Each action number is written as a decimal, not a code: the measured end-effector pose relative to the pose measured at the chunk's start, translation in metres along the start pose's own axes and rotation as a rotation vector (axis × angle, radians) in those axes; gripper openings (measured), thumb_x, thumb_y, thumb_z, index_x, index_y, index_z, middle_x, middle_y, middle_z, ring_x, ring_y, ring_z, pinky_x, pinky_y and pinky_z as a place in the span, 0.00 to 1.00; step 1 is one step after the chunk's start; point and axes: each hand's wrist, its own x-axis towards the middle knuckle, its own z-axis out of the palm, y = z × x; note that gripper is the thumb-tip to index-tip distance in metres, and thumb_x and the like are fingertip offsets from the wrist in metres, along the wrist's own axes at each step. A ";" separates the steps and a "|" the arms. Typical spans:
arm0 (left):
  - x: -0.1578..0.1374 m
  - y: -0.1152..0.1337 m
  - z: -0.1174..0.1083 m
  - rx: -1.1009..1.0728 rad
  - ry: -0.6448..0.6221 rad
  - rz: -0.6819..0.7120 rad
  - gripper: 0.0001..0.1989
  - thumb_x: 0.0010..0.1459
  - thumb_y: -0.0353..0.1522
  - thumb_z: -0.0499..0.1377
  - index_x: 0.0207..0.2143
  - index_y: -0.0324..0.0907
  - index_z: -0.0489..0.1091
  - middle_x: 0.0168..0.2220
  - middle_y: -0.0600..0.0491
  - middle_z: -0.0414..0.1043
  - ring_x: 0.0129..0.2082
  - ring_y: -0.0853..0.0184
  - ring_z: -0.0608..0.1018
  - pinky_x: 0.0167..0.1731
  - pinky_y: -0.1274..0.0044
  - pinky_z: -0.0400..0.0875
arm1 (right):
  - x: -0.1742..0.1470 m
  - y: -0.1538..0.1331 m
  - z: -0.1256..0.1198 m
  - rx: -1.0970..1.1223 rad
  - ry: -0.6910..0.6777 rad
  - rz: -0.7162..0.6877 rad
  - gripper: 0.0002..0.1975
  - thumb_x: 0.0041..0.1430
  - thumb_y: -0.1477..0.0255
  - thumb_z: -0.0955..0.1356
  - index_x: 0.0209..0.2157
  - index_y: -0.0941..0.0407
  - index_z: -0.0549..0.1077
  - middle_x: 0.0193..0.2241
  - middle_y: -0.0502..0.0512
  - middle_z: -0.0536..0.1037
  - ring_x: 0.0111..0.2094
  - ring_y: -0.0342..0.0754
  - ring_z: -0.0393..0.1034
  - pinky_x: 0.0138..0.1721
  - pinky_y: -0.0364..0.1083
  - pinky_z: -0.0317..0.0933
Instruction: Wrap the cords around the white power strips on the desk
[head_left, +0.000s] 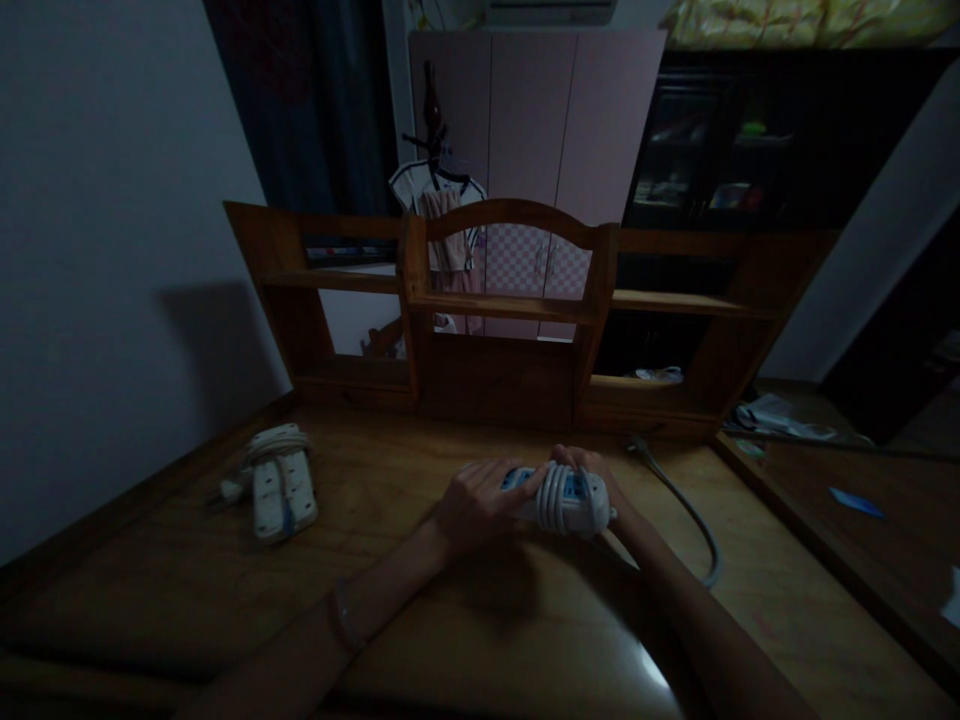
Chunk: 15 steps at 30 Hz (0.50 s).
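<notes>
A white power strip (pixel 592 510) with blue socket faces is held up over the wooden desk. Its grey cord (pixel 553 497) is wound in several turns around one end. My left hand (pixel 476 500) grips the strip's left part, the thumb lying along its top. Behind the coils, my right hand (pixel 581 462) is closed at the cord, its fingers partly hidden by the strip. The loose cord tail (pixel 694 515) curves out past my right forearm to a plug (pixel 636 443) lying on the desk.
Another white power strip (pixel 281 490), bundled with its own cord, lies at the desk's left. A wooden shelf unit (pixel 495 380) stands along the back edge, with a wall (pixel 112 300) on the left. Beyond the desk's right edge is a lower surface with a blue scrap (pixel 856 502).
</notes>
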 end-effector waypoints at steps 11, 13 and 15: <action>0.003 -0.012 0.003 -0.085 0.196 -0.382 0.31 0.60 0.44 0.53 0.62 0.47 0.50 0.49 0.49 0.69 0.43 0.63 0.75 0.40 0.75 0.70 | -0.009 -0.002 -0.015 -0.076 0.019 -0.125 0.16 0.64 0.64 0.57 0.33 0.58 0.72 0.27 0.55 0.76 0.28 0.46 0.69 0.30 0.41 0.54; 0.005 -0.015 0.004 -0.104 0.239 -0.498 0.30 0.59 0.45 0.54 0.61 0.48 0.52 0.49 0.49 0.70 0.42 0.64 0.76 0.38 0.76 0.70 | -0.009 -0.003 -0.011 -0.148 0.070 -0.138 0.15 0.65 0.64 0.58 0.35 0.57 0.70 0.26 0.54 0.75 0.27 0.45 0.69 0.28 0.41 0.53; 0.006 -0.017 0.005 -0.111 0.268 -0.571 0.29 0.59 0.44 0.54 0.61 0.49 0.52 0.50 0.49 0.71 0.42 0.63 0.76 0.37 0.76 0.70 | -0.007 -0.005 -0.009 -0.226 0.120 -0.141 0.14 0.65 0.65 0.57 0.38 0.57 0.69 0.28 0.55 0.75 0.27 0.45 0.69 0.28 0.40 0.52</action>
